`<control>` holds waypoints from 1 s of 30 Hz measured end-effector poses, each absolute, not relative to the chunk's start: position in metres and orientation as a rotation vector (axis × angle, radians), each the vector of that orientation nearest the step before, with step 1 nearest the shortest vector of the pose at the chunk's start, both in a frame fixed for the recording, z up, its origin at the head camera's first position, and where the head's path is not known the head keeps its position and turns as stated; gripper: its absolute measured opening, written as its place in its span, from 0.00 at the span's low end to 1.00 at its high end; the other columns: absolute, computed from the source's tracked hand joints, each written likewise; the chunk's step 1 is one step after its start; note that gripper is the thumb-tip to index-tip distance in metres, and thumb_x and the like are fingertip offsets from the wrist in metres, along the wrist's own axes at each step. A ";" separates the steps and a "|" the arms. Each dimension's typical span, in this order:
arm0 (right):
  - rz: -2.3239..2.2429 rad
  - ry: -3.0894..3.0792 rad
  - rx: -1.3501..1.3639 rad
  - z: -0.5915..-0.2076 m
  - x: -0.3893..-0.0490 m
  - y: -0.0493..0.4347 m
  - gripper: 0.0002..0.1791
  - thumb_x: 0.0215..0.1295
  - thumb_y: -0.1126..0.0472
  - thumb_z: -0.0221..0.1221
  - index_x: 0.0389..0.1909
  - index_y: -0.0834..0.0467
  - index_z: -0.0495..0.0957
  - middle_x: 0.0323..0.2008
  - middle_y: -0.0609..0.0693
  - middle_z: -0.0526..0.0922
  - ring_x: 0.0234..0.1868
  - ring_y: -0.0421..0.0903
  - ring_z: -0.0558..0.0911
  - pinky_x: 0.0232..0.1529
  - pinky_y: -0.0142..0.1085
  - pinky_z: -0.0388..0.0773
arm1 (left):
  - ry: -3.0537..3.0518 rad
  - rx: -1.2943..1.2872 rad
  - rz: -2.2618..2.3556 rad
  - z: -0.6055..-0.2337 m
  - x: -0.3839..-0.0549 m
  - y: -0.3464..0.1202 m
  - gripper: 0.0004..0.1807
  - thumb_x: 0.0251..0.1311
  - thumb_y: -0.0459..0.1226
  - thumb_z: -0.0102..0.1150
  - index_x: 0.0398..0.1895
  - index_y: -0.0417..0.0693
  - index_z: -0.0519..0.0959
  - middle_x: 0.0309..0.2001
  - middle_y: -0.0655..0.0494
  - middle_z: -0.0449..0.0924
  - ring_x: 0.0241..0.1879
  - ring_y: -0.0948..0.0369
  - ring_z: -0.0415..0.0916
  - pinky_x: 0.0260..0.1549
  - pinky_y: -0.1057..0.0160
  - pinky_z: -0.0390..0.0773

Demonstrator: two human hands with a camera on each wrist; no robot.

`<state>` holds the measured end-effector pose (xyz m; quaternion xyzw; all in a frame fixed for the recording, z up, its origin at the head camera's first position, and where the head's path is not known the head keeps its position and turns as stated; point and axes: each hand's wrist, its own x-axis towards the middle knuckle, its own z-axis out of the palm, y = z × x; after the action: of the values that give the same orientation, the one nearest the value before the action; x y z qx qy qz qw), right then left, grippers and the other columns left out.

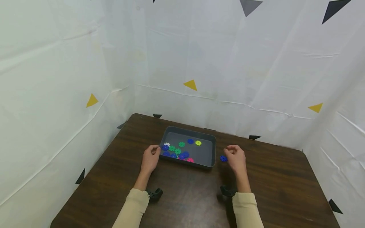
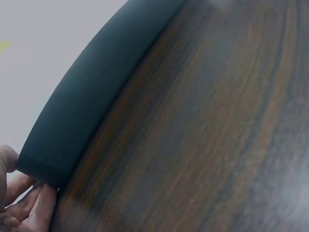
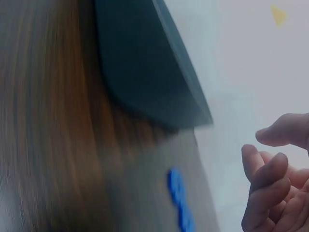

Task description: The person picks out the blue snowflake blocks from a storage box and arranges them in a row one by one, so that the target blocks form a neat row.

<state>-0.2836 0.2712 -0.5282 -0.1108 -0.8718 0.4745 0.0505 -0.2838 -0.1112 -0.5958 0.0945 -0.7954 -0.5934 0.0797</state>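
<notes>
A dark grey tray lies on the table with several flower-shaped plastic discs in it: blue, green, white, pink and a yellow disc. My left hand holds the tray's near left corner, thumb at the rim and fingers against the side, as the left wrist view shows. To the right of the tray, a single blue flower disc lies on the tabletop. Just over it hovers my right hand. In the right wrist view its thumb and bent fingers stand apart, holding nothing, away from the blue disc.
The brown wooden table extends to both sides of the tray and toward me. White sheeting with black, grey and yellow triangles hangs behind the table and along its sides. Dark bands with camera mounts sit on both wrists.
</notes>
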 end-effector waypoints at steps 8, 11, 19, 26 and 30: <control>1.399 -2.722 -0.107 -0.522 -0.290 0.224 0.17 0.75 0.56 0.64 0.56 0.63 0.84 0.46 0.61 0.89 0.45 0.54 0.85 0.42 0.37 0.77 | -2.385 0.291 -1.759 -0.602 -0.286 -0.110 0.18 0.80 0.44 0.58 0.62 0.42 0.83 0.58 0.42 0.87 0.60 0.47 0.85 0.59 0.42 0.82; 1.396 -2.764 -0.018 -0.521 -0.293 0.203 0.16 0.74 0.59 0.65 0.55 0.65 0.84 0.46 0.60 0.88 0.46 0.55 0.84 0.43 0.40 0.78 | -2.376 0.291 -1.750 -0.601 -0.285 -0.112 0.18 0.79 0.43 0.59 0.61 0.42 0.83 0.57 0.41 0.87 0.60 0.46 0.85 0.58 0.41 0.83; 1.319 -2.943 0.153 -0.531 -0.301 0.155 0.17 0.73 0.57 0.68 0.57 0.61 0.86 0.49 0.56 0.89 0.50 0.54 0.86 0.56 0.55 0.83 | -2.375 0.312 -1.732 -0.598 -0.281 -0.114 0.19 0.79 0.45 0.59 0.62 0.43 0.83 0.57 0.43 0.88 0.60 0.47 0.85 0.59 0.42 0.83; 1.203 -3.091 0.196 -0.543 -0.305 0.141 0.18 0.71 0.58 0.70 0.59 0.55 0.86 0.55 0.54 0.89 0.56 0.55 0.86 0.60 0.57 0.82 | -2.367 0.287 -1.745 -0.599 -0.277 -0.109 0.18 0.80 0.44 0.58 0.61 0.42 0.84 0.56 0.43 0.88 0.58 0.47 0.86 0.57 0.43 0.84; 1.117 -3.127 0.214 -0.548 -0.305 0.141 0.19 0.70 0.58 0.70 0.60 0.51 0.86 0.57 0.53 0.89 0.59 0.56 0.86 0.61 0.60 0.81 | -2.363 0.281 -1.749 -0.598 -0.276 -0.105 0.18 0.79 0.44 0.59 0.61 0.42 0.84 0.56 0.43 0.88 0.58 0.47 0.86 0.57 0.42 0.84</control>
<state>-0.3055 0.1408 -0.5483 0.0639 -0.9357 0.3343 -0.0930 -0.2756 -0.1052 -0.5980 0.0947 -0.7966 -0.5896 0.0940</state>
